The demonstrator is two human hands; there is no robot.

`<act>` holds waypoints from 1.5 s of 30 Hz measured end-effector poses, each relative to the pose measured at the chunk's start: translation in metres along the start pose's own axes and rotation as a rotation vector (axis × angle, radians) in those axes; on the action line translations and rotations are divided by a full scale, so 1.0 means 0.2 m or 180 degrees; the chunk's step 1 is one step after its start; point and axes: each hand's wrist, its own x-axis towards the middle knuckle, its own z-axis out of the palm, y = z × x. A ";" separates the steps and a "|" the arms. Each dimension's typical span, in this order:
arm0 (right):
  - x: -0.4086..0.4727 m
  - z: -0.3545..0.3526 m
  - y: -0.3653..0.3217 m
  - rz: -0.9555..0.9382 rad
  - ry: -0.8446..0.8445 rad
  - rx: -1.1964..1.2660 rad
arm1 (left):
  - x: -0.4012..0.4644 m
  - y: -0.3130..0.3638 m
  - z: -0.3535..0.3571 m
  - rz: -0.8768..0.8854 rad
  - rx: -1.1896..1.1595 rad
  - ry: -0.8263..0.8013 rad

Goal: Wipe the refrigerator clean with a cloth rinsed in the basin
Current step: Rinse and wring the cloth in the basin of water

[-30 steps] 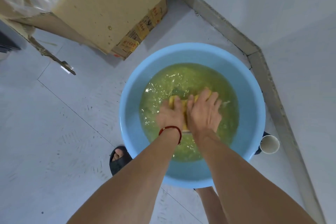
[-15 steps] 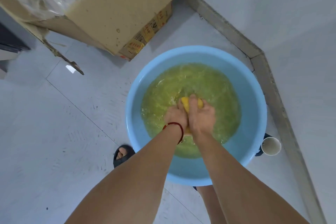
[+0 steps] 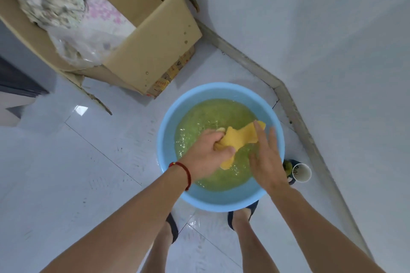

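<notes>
A light blue basin holding greenish water stands on the tiled floor at my feet. A yellow cloth hangs above the water, bunched at one end. My left hand, with a red string at the wrist, grips that bunched end. Its far end lies spread out toward the right. My right hand is beside the cloth with straight, spread fingers, its fingertips at the cloth's far end. The refrigerator is not clearly in view.
An open cardboard box with plastic and paper inside stands left of the basin. A white cup sits by the wall on the right. A grey skirting runs along the wall corner. My feet in dark sandals are just behind the basin.
Both hands squeezed the cloth together in the water; now the cloth is lifted out, my left hand alone grips it and my right hand has opened. The view has risen.
</notes>
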 end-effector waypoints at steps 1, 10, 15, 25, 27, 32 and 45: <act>-0.05 -0.02 -0.04 -0.0079 -0.0090 0.0111 | -0.03 0.04 -0.01 0.0037 -0.0006 -0.0060; -0.13 -0.02 -0.39 0.0046 -0.0383 0.1077 | -0.27 0.16 -0.23 -0.0275 -0.1299 -0.0350; -0.12 -0.19 -0.46 -0.0147 -0.0571 0.0784 | -0.32 -0.01 -0.25 -0.0550 -0.1318 0.0009; -0.18 -0.50 -0.58 0.0180 -0.1824 0.2928 | -0.20 0.07 0.02 0.0144 -0.0170 0.0081; -0.17 -0.60 -0.56 0.0308 -0.1873 0.3581 | -0.20 0.13 0.00 0.0545 0.0096 0.0137; -0.14 -0.46 -0.48 0.1099 -0.2328 0.3296 | -0.16 0.23 -0.08 0.2903 0.2619 0.0756; -0.09 -0.25 -0.56 -0.0375 -0.1776 -0.0804 | -0.06 0.26 -0.11 0.1127 0.4477 -0.0236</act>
